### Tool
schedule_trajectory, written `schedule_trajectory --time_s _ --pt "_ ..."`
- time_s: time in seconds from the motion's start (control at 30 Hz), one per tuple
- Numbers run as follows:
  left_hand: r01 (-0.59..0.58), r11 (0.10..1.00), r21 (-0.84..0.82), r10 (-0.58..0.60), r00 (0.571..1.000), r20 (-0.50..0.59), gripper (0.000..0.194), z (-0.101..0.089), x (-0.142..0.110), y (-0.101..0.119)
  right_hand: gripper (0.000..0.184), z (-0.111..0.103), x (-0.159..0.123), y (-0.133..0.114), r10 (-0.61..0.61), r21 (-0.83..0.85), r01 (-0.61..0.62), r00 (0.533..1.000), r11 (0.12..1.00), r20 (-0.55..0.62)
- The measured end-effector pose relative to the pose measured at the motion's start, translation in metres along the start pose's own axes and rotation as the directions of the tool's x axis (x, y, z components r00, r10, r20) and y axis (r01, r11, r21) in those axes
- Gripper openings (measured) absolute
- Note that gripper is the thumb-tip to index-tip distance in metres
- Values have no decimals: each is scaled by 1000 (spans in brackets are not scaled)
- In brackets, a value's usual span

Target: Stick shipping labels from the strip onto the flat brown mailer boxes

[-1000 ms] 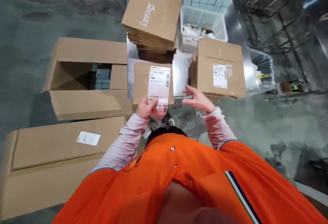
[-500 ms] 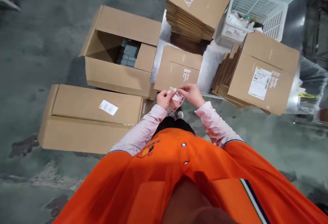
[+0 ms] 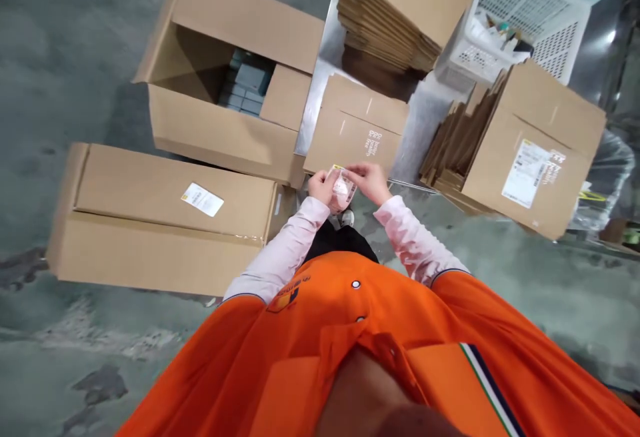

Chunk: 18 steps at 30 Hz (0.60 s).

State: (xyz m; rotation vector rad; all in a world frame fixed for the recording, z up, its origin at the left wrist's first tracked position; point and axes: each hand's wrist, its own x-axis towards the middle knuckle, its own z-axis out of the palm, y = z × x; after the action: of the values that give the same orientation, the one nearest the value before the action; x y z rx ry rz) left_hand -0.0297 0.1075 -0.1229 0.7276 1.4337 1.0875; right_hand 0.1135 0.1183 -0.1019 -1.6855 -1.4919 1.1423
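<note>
In front of my waist, my left hand (image 3: 321, 188) is closed on a curled shipping label (image 3: 342, 192), its thumb lying over the near face. My right hand (image 3: 372, 182) pinches the label's upper edge between thumb and fingers. Just beyond both hands, a flat folded carton (image 3: 353, 120) with white print lies on the metal table (image 3: 324, 50). Whether the label is a single sheet or several layers, I cannot tell.
To the left are an open carton (image 3: 220, 120) holding grey-blue boxes (image 3: 247, 84) and a closed carton (image 3: 165, 244) with a white label. A tall carton stack (image 3: 385, 30), a white basket (image 3: 560, 44) and labelled cartons (image 3: 540, 150) occupy the table.
My view has shifted, so the cartons at left appear larger and farther left. Both hands stay at the label, with only slight finger movement.
</note>
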Motion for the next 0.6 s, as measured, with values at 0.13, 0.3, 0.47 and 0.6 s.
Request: schedule_trajectory --time_s 0.13,0.3,0.47,0.6 --pt "254 965 -62 -218 911 350 47 -9 4 -15 19 -12 36 0 -73 -97 56 981 994 -180" --pt "252 965 -65 -244 963 114 43 -19 2 -32 36 -27 66 -1 66 -184 -43 991 982 120" --pt "70 989 -129 -73 997 -21 38 -20 8 -25 50 7 29 11 75 4 -82 930 997 360" --pt "143 986 -88 -129 981 147 44 -24 15 -24 45 15 25 17 -12 -7 13 991 1000 135"
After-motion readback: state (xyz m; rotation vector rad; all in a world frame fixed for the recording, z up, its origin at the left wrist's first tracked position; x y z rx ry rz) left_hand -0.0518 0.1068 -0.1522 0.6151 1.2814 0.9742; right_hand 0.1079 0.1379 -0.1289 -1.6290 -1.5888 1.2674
